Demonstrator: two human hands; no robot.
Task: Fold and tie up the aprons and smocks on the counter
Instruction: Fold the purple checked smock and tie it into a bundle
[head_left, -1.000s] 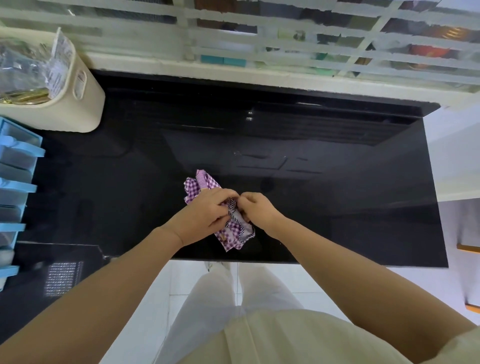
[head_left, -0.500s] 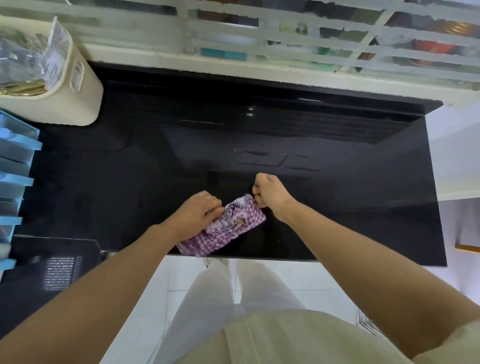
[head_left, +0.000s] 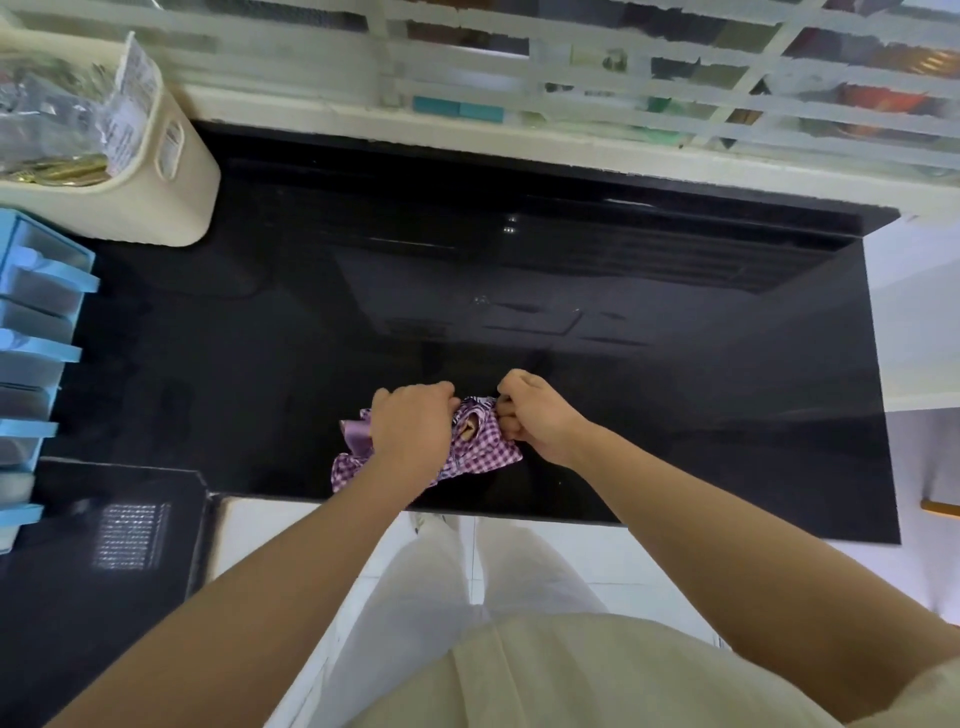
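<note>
- Looks like a home kitchen or utility corner: a glossy black counter runs under a white slatted window grille.
- White tiled floor below.
- Household storage at the left: a cream plastic bin stuffed with packets, and a blue plastic drawer unit just beside it.

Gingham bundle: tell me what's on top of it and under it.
The left hand grips over the middle of the gingham bundle; the right hand pinches its right end. Beneath lies the black counter. The hands cover any knot.
</note>
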